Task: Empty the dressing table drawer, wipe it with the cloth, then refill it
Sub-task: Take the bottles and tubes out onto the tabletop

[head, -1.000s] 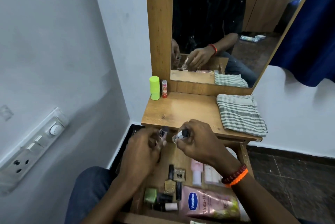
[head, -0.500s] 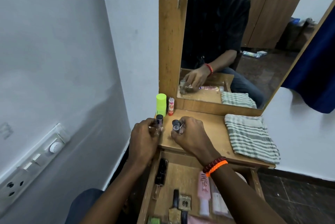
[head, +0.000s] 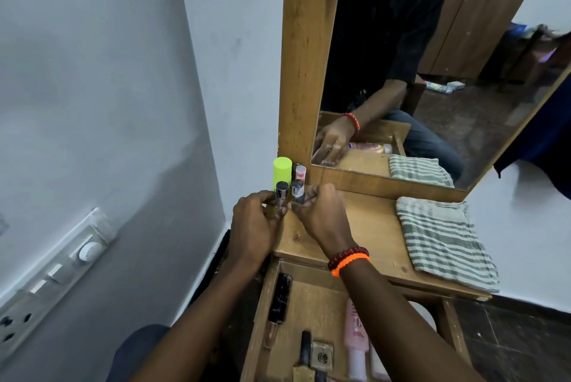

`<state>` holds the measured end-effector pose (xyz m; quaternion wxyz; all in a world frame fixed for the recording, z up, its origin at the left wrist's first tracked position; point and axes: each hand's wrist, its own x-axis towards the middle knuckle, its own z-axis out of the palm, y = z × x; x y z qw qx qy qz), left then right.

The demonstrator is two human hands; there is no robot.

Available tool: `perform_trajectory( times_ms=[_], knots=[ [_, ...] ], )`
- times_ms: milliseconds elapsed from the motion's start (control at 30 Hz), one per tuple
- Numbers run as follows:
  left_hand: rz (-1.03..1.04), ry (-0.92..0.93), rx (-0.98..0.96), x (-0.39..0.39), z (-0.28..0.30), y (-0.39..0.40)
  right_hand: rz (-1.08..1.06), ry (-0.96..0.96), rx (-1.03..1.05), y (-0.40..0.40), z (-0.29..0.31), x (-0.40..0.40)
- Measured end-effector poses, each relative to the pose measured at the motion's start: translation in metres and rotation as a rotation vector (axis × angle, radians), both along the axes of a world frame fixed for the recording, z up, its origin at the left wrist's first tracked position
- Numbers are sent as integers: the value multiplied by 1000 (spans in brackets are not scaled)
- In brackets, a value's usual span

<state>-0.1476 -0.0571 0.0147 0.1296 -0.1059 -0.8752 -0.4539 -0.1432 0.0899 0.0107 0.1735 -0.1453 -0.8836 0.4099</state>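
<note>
My left hand (head: 255,227) grips a small dark-capped bottle (head: 281,196), held upright at the back left corner of the dressing table top (head: 367,227). My right hand (head: 321,215) grips a second dark-capped bottle (head: 297,191) right beside it. Behind them stand a lime-green stick (head: 282,170) and a small red-and-white tube (head: 299,172). The open drawer (head: 262,313) below holds a black tube (head: 279,298), a pink bottle (head: 355,335), a gold square compact (head: 322,356) and other cosmetics. A folded striped cloth (head: 445,239) lies on the top at right.
A mirror (head: 432,57) in a wooden frame rises behind the table top, with keys hanging at its upper left. A white wall with a switch panel (head: 55,270) is at left. Dark tiled floor (head: 519,338) lies at right. My knee is at bottom left.
Both hands lifted the two small bottles out of the drawer and carried them up to the back left corner of the table top. The view tilted upward.
</note>
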Motion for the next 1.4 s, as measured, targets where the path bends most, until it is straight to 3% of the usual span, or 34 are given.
perform_trajectory(
  times_ms=[333, 433, 533, 600, 700, 867, 1067, 1200, 1400],
  knots=[
    [48, 18, 1, 8, 4, -1, -3, -25, -6, 2, 10, 13],
    [58, 2, -14, 31, 12, -6, 25, 23, 30, 2, 16, 49],
    [-82, -54, -64, 78, 19, -17, 134, 140, 110, 2, 12, 105],
    [-196, -150, -153, 117, 19, -23, 214, 126, 204, 6, 0, 142],
    [-284, -241, -400, 148, 9, -21, 316, -107, 266, 17, -26, 174],
    [-257, -206, -799, 152, 1, 9, 478, -431, 349, 22, -37, 191],
    [-302, -132, -1306, 157, -9, 20, 553, -530, 377, 16, -38, 200],
    [-341, -61, -1412, 161, -15, 6, 562, -475, 453, 16, -40, 204],
    [-369, -57, -1356, 167, -13, -1, 706, -335, 682, 7, -43, 211]
  ],
)
